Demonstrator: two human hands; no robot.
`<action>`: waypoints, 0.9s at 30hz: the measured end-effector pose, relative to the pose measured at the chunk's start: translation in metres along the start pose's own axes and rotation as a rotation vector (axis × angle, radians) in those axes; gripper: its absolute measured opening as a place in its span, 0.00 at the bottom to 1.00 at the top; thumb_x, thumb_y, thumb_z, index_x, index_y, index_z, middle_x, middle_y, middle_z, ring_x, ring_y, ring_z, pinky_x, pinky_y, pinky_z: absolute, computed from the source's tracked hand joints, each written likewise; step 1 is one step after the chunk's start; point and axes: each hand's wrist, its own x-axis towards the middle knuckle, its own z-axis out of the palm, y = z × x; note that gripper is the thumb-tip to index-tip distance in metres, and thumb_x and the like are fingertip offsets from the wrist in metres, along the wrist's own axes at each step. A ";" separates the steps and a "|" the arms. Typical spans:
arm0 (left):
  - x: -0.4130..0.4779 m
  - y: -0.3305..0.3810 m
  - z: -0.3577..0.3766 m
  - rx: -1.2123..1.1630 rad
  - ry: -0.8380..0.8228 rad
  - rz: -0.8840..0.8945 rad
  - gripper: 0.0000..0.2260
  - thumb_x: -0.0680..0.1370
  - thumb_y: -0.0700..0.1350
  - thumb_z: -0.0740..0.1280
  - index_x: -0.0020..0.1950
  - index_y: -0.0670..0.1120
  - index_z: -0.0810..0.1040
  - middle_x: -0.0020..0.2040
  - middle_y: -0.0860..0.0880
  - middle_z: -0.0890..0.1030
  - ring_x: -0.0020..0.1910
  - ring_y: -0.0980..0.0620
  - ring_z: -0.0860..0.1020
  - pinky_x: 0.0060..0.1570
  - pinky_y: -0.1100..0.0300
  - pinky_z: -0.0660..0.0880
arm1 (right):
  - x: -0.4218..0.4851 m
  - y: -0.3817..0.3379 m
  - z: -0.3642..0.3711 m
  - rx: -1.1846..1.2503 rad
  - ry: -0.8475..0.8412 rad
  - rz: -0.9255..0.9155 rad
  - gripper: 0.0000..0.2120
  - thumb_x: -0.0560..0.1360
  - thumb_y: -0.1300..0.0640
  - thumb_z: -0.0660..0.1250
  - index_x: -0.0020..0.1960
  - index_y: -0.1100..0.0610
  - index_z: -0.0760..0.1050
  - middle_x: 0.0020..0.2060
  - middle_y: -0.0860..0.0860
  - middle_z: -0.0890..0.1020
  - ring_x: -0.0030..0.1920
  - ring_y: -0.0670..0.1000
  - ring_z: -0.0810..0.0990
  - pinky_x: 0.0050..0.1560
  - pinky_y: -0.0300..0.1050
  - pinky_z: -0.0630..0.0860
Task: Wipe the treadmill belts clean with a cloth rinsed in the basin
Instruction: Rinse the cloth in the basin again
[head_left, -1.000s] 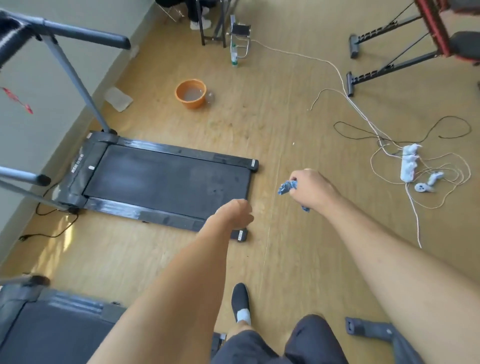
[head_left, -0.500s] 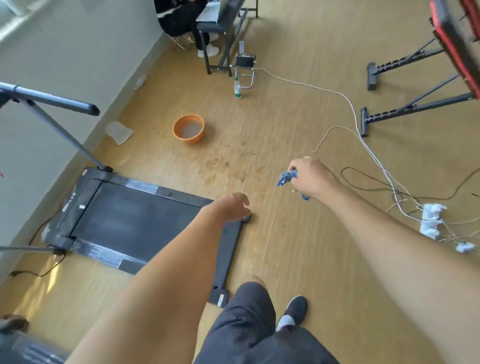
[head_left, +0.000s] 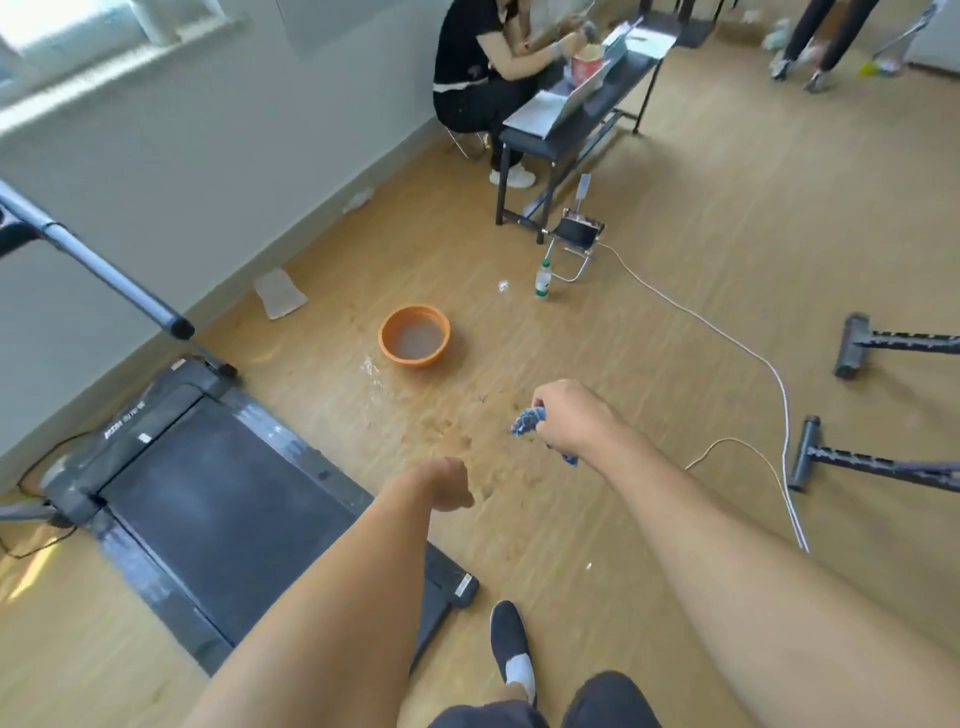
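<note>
Since the earlier frames the person has stepped forward. The orange basin (head_left: 410, 359) now lies closer, just ahead on the wooden floor, and the treadmill (head_left: 223, 514) has slid to the lower left of the view. The right hand (head_left: 569, 415) reaches out in front with its fingers closed around a crumpled blue cloth (head_left: 527, 420), whose ends poke out on either side of the fist. The cloth is in the air, between the person and the basin and not yet over it. The left hand (head_left: 447, 483) hangs empty near the treadmill's right edge, fingers loosely curled under.

The basin holds cloudy water, and wet splashes (head_left: 374, 371) mark the floor beside it. The dark treadmill belt shows a dull, faintly streaked surface, which suggests at least some wiping is done. The cloth appears to be heading for a rinse, so rinsing, wringing and more wiping probably remain. How clean the belt is cannot be judged from here.
</note>
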 end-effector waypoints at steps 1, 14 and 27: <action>0.016 0.009 -0.027 -0.040 0.028 0.009 0.25 0.88 0.51 0.62 0.81 0.41 0.68 0.79 0.42 0.70 0.77 0.41 0.71 0.72 0.51 0.68 | 0.026 0.010 -0.018 -0.002 0.009 0.006 0.12 0.70 0.65 0.62 0.46 0.51 0.78 0.42 0.52 0.83 0.42 0.57 0.84 0.45 0.51 0.84; 0.214 0.020 -0.234 -0.474 0.140 -0.216 0.23 0.85 0.51 0.65 0.79 0.48 0.72 0.74 0.45 0.76 0.72 0.43 0.75 0.67 0.54 0.72 | 0.361 0.008 -0.144 -0.194 -0.131 -0.293 0.10 0.74 0.63 0.61 0.51 0.54 0.78 0.50 0.53 0.79 0.49 0.58 0.81 0.45 0.51 0.82; 0.302 -0.157 -0.245 -1.229 0.311 -0.640 0.24 0.84 0.45 0.67 0.80 0.42 0.68 0.79 0.41 0.67 0.70 0.40 0.76 0.64 0.54 0.73 | 0.559 -0.186 -0.124 -0.191 -0.270 -0.597 0.29 0.75 0.63 0.69 0.72 0.54 0.63 0.62 0.57 0.68 0.55 0.62 0.77 0.51 0.50 0.71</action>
